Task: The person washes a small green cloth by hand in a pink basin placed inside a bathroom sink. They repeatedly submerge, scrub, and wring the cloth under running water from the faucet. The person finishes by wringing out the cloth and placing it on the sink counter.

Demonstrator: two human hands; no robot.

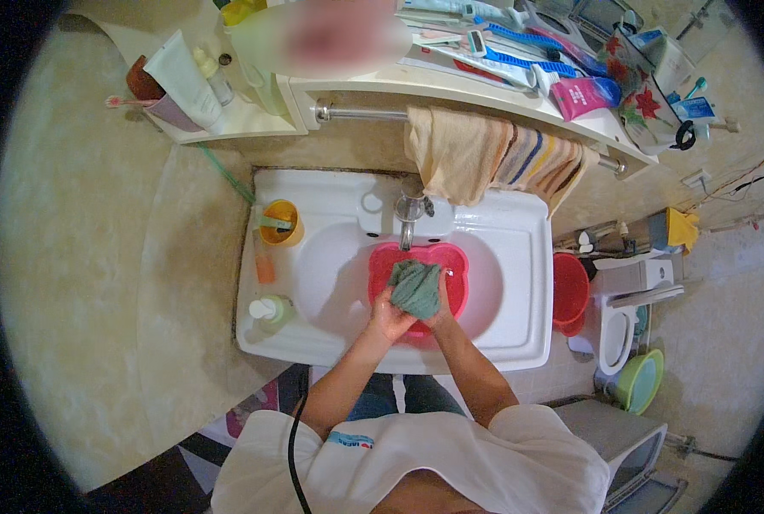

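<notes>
A bunched, wet-looking green cloth [415, 287] is held between my two hands, just above a pink basin [458, 260] that sits in the white sink [331, 283]. My left hand [388, 319] grips the cloth from its lower left side. Along its right edge, my right hand [441, 310] presses against it with the fingers closed round it. Behind the cloth stands the metal faucet [408, 224], its spout over the basin's far rim. The cloth hides part of the basin's inside.
On the sink's left ledge are an orange cup [280, 224], an orange bar [265, 269] and a pump bottle [271, 312]. A striped towel [493, 154] hangs from a rail under a shelf crowded with toothbrushes and tubes. Right of the sink stand a red bucket [570, 289] and a toilet [613, 334].
</notes>
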